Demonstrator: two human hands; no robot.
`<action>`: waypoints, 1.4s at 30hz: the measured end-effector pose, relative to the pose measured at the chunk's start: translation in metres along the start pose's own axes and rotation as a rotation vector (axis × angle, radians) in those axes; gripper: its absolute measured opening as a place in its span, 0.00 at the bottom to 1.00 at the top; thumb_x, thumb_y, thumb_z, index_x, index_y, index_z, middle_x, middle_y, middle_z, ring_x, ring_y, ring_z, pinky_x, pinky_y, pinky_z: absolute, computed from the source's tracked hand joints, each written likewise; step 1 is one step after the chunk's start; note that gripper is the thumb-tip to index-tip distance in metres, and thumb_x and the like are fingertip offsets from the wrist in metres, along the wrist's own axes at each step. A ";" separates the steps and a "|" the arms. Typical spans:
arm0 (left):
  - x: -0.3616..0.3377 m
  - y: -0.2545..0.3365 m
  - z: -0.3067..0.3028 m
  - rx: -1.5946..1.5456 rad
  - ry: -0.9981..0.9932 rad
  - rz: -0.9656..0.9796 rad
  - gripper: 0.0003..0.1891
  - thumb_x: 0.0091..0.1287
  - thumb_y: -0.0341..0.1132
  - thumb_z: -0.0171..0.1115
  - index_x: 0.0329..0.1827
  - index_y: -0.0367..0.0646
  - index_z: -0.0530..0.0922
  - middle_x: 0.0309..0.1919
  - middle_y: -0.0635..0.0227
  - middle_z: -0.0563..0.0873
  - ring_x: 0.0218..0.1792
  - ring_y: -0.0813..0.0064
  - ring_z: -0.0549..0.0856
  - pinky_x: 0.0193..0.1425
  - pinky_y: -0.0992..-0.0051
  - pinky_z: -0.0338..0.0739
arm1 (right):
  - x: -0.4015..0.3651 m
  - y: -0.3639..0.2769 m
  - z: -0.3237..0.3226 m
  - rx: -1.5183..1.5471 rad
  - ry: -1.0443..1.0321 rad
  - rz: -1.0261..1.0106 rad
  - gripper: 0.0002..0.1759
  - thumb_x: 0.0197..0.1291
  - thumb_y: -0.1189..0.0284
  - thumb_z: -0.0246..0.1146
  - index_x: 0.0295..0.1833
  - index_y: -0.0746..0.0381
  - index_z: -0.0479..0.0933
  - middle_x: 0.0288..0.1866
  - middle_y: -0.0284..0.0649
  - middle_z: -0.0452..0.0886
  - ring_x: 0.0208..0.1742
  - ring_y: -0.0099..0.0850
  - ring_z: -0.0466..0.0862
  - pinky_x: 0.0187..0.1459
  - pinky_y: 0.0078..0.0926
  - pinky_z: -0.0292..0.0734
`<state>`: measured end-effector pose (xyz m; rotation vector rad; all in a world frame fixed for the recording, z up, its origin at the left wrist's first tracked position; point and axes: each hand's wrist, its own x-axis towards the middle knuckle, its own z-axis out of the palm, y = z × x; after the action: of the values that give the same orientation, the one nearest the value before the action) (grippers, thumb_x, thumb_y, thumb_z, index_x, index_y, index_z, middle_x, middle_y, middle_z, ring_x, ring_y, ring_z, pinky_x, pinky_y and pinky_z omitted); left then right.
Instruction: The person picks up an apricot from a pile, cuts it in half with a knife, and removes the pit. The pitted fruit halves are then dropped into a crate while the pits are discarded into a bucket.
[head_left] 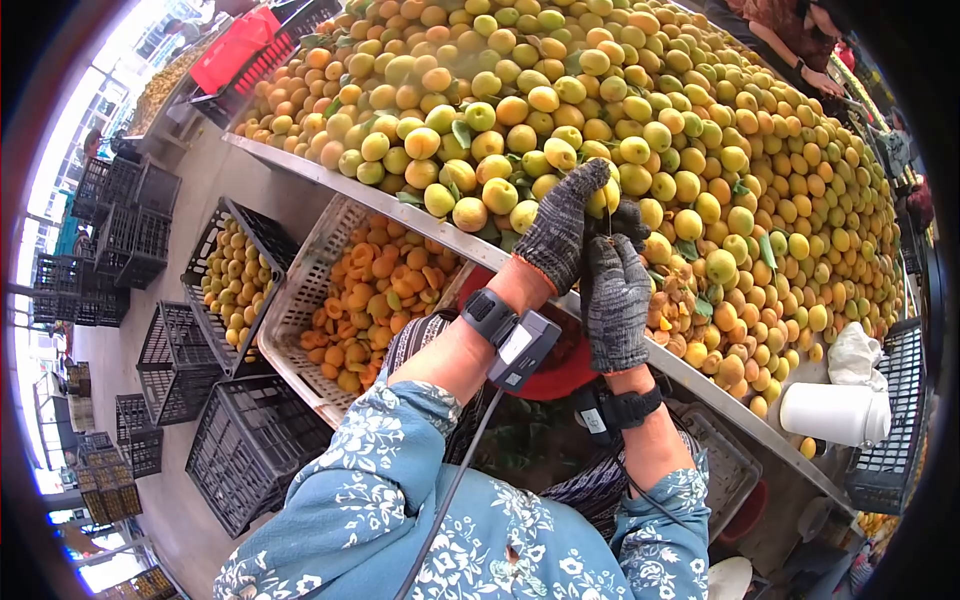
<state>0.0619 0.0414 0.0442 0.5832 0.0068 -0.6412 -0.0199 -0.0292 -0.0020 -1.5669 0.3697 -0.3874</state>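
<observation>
My left hand (563, 224), in a grey knitted glove, is closed around a yellow-green apricot (602, 203) at the near edge of a big heap of apricots (720, 180). My right hand (616, 305), gloved the same way, meets it from below with fingers bent together. A thin upright sliver shows between the right fingers and the fruit; what it is I cannot make out. To the right of the hands, some torn or squashed apricots (675, 305) and a few leaves lie by the metal rim (720, 385) of the table.
A white crate (300, 350) of halved orange apricots stands below on the left, beside black crates (255, 440). A red basin (545, 383) sits under the hands. At right are a white jar (833, 414) and a plastic bag (856, 355). Another person's hand (822, 82) is far right.
</observation>
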 end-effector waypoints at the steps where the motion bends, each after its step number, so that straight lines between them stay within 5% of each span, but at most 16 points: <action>1: 0.000 -0.001 -0.003 -0.036 -0.045 -0.030 0.12 0.68 0.44 0.61 0.47 0.47 0.75 0.34 0.67 0.82 0.33 0.68 0.85 0.40 0.65 0.84 | 0.002 -0.002 -0.005 0.000 0.002 0.000 0.11 0.68 0.73 0.55 0.49 0.67 0.78 0.46 0.52 0.80 0.45 0.45 0.80 0.47 0.38 0.75; 3: 0.004 -0.004 -0.009 -0.071 -0.096 -0.058 0.12 0.69 0.43 0.60 0.48 0.47 0.76 0.36 0.68 0.82 0.37 0.70 0.85 0.44 0.67 0.83 | 0.008 -0.008 -0.019 -0.432 -0.134 -0.323 0.13 0.68 0.71 0.55 0.52 0.65 0.78 0.42 0.51 0.82 0.43 0.45 0.82 0.44 0.39 0.77; 6: 0.008 -0.005 -0.008 0.140 -0.017 0.031 0.10 0.71 0.40 0.58 0.50 0.48 0.76 0.39 0.71 0.82 0.43 0.76 0.82 0.51 0.73 0.79 | 0.004 -0.055 -0.010 -0.415 0.012 -0.106 0.13 0.70 0.69 0.57 0.51 0.67 0.77 0.38 0.45 0.84 0.38 0.31 0.83 0.42 0.29 0.77; 7: 0.004 -0.001 -0.003 0.179 -0.036 0.015 0.10 0.71 0.39 0.57 0.51 0.47 0.76 0.40 0.72 0.82 0.46 0.79 0.81 0.53 0.76 0.77 | 0.008 -0.050 -0.014 -0.513 0.004 -0.120 0.15 0.70 0.68 0.57 0.54 0.68 0.76 0.42 0.49 0.85 0.42 0.35 0.84 0.45 0.31 0.77; 10: 0.002 0.002 0.002 0.205 -0.112 0.060 0.11 0.72 0.41 0.56 0.50 0.45 0.76 0.41 0.70 0.82 0.47 0.77 0.82 0.53 0.74 0.78 | 0.006 -0.047 -0.016 -0.455 0.003 -0.159 0.16 0.69 0.69 0.58 0.55 0.68 0.76 0.42 0.48 0.84 0.42 0.34 0.84 0.45 0.30 0.77; 12: 0.001 0.010 0.005 -0.053 -0.223 -0.090 0.15 0.73 0.46 0.56 0.50 0.44 0.76 0.41 0.67 0.82 0.45 0.70 0.84 0.51 0.69 0.81 | 0.001 -0.045 -0.015 -0.433 0.029 -0.201 0.15 0.69 0.70 0.58 0.55 0.69 0.76 0.43 0.46 0.84 0.41 0.31 0.83 0.46 0.29 0.77; 16: -0.001 0.008 0.008 -0.124 -0.155 -0.182 0.17 0.72 0.49 0.58 0.49 0.44 0.75 0.40 0.65 0.83 0.42 0.65 0.85 0.49 0.66 0.82 | -0.003 -0.041 -0.012 -0.198 0.039 -0.126 0.15 0.70 0.71 0.57 0.54 0.71 0.76 0.44 0.40 0.83 0.43 0.27 0.80 0.47 0.27 0.76; 21: -0.001 0.005 0.002 -0.050 -0.158 -0.155 0.15 0.70 0.45 0.62 0.50 0.45 0.75 0.40 0.70 0.83 0.42 0.72 0.84 0.49 0.73 0.81 | -0.002 -0.047 -0.007 -0.159 0.062 -0.173 0.16 0.71 0.71 0.56 0.57 0.70 0.75 0.45 0.38 0.83 0.43 0.23 0.79 0.46 0.23 0.76; 27: -0.002 0.019 -0.007 0.406 -0.265 0.067 0.15 0.65 0.34 0.65 0.53 0.40 0.76 0.43 0.72 0.82 0.45 0.80 0.81 0.52 0.79 0.76 | 0.003 -0.039 -0.015 -0.113 -0.037 -0.156 0.17 0.71 0.70 0.56 0.59 0.68 0.75 0.44 0.37 0.83 0.42 0.22 0.79 0.43 0.23 0.76; 31: -0.005 0.022 -0.004 0.341 -0.248 0.002 0.15 0.66 0.33 0.64 0.55 0.40 0.76 0.45 0.69 0.83 0.48 0.77 0.81 0.56 0.77 0.77 | 0.005 -0.038 -0.015 -0.270 -0.018 -0.262 0.17 0.70 0.69 0.57 0.59 0.67 0.75 0.42 0.44 0.85 0.39 0.29 0.83 0.41 0.28 0.78; 34: -0.006 0.012 0.002 0.102 -0.097 0.044 0.09 0.68 0.36 0.62 0.47 0.43 0.78 0.40 0.71 0.83 0.44 0.80 0.82 0.52 0.75 0.78 | 0.003 -0.039 -0.012 -0.718 0.048 -0.310 0.16 0.69 0.66 0.58 0.57 0.63 0.76 0.38 0.50 0.85 0.36 0.41 0.86 0.38 0.36 0.79; 36: 0.001 0.002 -0.012 0.364 -0.141 0.321 0.11 0.68 0.37 0.61 0.50 0.42 0.78 0.41 0.69 0.83 0.44 0.77 0.82 0.55 0.73 0.77 | 0.001 -0.045 -0.007 -0.964 0.042 -0.232 0.15 0.67 0.63 0.58 0.54 0.59 0.77 0.33 0.52 0.83 0.34 0.50 0.84 0.35 0.44 0.77; 37: 0.001 0.000 -0.018 0.917 -0.179 0.762 0.11 0.68 0.37 0.60 0.48 0.42 0.80 0.39 0.69 0.83 0.41 0.76 0.83 0.50 0.74 0.79 | 0.001 -0.038 -0.005 -0.925 0.068 -0.308 0.15 0.66 0.61 0.59 0.54 0.56 0.76 0.30 0.49 0.83 0.32 0.49 0.84 0.32 0.45 0.77; 38: 0.001 0.001 -0.025 0.918 -0.179 0.760 0.11 0.68 0.37 0.60 0.48 0.42 0.80 0.39 0.69 0.83 0.41 0.76 0.83 0.50 0.74 0.79 | 0.001 -0.035 -0.004 -0.924 0.067 -0.306 0.15 0.66 0.61 0.59 0.54 0.56 0.76 0.30 0.49 0.83 0.32 0.49 0.84 0.32 0.45 0.77; 40: -0.001 0.007 -0.031 1.236 -0.169 0.786 0.19 0.62 0.19 0.57 0.57 0.38 0.76 0.52 0.57 0.82 0.55 0.64 0.80 0.64 0.69 0.73 | 0.000 -0.032 0.000 -0.965 0.049 -0.358 0.21 0.63 0.60 0.62 0.58 0.56 0.74 0.30 0.48 0.83 0.31 0.48 0.84 0.32 0.43 0.77; 42: 0.002 0.001 -0.030 1.234 -0.101 0.752 0.19 0.60 0.20 0.58 0.56 0.38 0.76 0.50 0.55 0.82 0.53 0.62 0.81 0.62 0.67 0.75 | -0.002 -0.033 0.003 -0.960 0.016 -0.336 0.23 0.61 0.59 0.63 0.60 0.55 0.73 0.30 0.47 0.83 0.31 0.47 0.84 0.32 0.42 0.77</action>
<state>0.0689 0.0562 0.0192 1.6289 -0.7158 0.1484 -0.0201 -0.0244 0.0311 -2.5840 0.3172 -0.5171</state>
